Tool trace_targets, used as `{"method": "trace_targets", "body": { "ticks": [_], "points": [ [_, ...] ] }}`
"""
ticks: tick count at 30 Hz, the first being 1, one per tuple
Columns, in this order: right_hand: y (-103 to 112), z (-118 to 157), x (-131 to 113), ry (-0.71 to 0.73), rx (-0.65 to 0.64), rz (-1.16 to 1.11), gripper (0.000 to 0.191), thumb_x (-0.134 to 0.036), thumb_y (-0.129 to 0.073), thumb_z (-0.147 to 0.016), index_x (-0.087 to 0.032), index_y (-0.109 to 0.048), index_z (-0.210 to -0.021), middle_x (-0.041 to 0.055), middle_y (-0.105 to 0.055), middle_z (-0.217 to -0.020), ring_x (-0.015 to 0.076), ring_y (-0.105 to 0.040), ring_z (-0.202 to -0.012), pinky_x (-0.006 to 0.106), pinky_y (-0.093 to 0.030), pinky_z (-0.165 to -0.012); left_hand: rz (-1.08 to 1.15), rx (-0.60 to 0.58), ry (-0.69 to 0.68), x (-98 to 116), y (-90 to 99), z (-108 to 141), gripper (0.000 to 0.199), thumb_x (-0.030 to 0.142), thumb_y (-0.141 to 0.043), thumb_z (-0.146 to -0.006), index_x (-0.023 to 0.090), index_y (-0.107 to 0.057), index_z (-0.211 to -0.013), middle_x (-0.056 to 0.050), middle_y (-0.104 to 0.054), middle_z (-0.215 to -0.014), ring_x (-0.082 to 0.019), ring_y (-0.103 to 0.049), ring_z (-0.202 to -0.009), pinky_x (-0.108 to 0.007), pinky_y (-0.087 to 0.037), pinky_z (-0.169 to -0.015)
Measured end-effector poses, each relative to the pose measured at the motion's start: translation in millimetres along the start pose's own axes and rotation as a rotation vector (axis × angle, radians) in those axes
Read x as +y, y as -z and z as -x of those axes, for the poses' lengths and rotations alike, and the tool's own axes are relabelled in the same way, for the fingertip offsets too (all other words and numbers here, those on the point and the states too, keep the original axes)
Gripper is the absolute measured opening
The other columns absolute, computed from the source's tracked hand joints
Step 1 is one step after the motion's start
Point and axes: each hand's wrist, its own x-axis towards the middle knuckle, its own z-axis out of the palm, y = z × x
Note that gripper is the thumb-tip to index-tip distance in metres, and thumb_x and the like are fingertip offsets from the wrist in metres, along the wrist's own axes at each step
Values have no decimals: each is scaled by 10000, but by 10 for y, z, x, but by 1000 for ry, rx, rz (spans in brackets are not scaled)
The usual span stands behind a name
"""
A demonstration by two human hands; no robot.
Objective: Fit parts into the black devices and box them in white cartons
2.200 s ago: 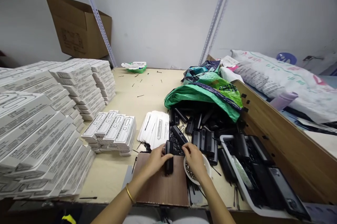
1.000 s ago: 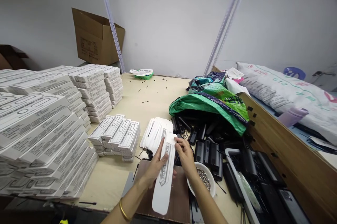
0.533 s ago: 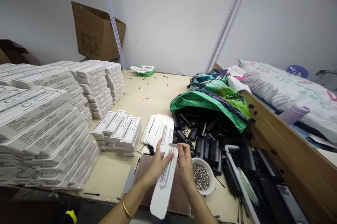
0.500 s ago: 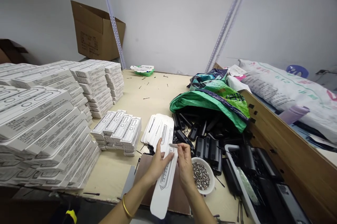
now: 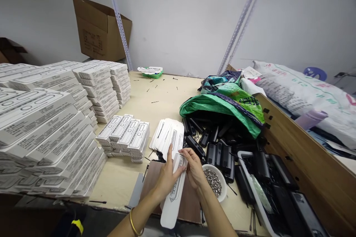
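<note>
A long white printed carton [image 5: 170,207] slants over a brown board [image 5: 150,177], its near end flap sticking out toward me. My left hand [image 5: 166,175] grips the carton from the left side, thumb across its printed face and index finger stretched along the far edge. At the carton's far end, my right hand [image 5: 194,168] pinches the end flap between thumb and fingers. Just beyond lies a fanned pile of flat white cartons [image 5: 161,138]. To the right of my right hand stands a white bowl [image 5: 224,192] of small metal pieces.
Finished-looking white boxes [image 5: 41,107] are piled high at left, with a smaller stack [image 5: 125,133] nearer. Black devices [image 5: 219,157] spill from a green bag [image 5: 205,105]. More lie in a white-rimmed bin [image 5: 251,188] beside a wooden board [image 5: 306,159]. A green tray [image 5: 152,75] stands at the back.
My right hand has moved slightly left over the carton's far end, and the flap that stuck up there is now folded lower under its fingers. My left hand keeps its hold.
</note>
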Motion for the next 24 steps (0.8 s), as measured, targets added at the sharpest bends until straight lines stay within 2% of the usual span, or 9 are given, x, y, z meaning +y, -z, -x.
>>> {"method": "trace_targets", "body": {
  "ticks": [6, 10, 16, 18, 22, 24],
  "points": [
    [33, -4, 37, -37, -33, -67, 258, -351, -776, -676, -180, -638, -812, 11, -666, -867, 98, -556, -660, 207, -453, -627, -25, -13, 9, -17, 18, 2, 867, 320, -508, -842, 184, 62, -1481, -125, -528, -1343, -240, -547, -1175, -347, -416, -955],
    [33, -6, 90, -31, -26, -55, 277, -321, -805, -630, -180, -640, -802, 15, -681, -840, 105, -571, -633, 218, -455, -610, -58, -16, 17, -3, 20, 14, 850, 331, -503, -847, 185, 41, -1483, -133, -538, -1328, -249, -541, -1180, -355, -413, -951],
    [30, -30, 144, -1, 55, -43, 274, -390, -793, -633, -188, -640, -737, -10, -669, -726, 111, -556, -568, 236, -455, -580, -29, -47, 5, 31, 19, 23, 867, 296, -531, -828, 181, 22, -1487, -145, -549, -1311, -265, -551, -1161, -347, -420, -926],
    [38, 22, 150, 38, 71, -7, 275, -436, -745, -690, -176, -663, -730, -3, -662, -726, 120, -571, -614, 233, -460, -601, 26, -52, 6, -4, 20, -2, 878, 336, -539, -835, 196, 31, -1487, -147, -557, -1300, -274, -546, -1165, -356, -425, -919],
    [125, 166, 179, 62, -23, 102, 334, -477, -636, -794, -192, -677, -962, 35, -683, -930, 176, -623, -825, 286, -486, -755, 219, -72, 70, -120, 65, -100, 956, 467, -583, -808, 214, 44, -1485, -153, -542, -1313, -296, -497, -1221, -396, -406, -959],
    [197, 175, 199, 45, -41, 132, 376, -458, -657, -782, -215, -627, -1066, 36, -680, -973, 187, -631, -835, 312, -494, -768, 347, -117, 118, -145, 118, -135, 926, 528, -513, -837, 195, 61, -1483, -162, -573, -1273, -297, -540, -1170, -412, -434, -929]
  ]
}}
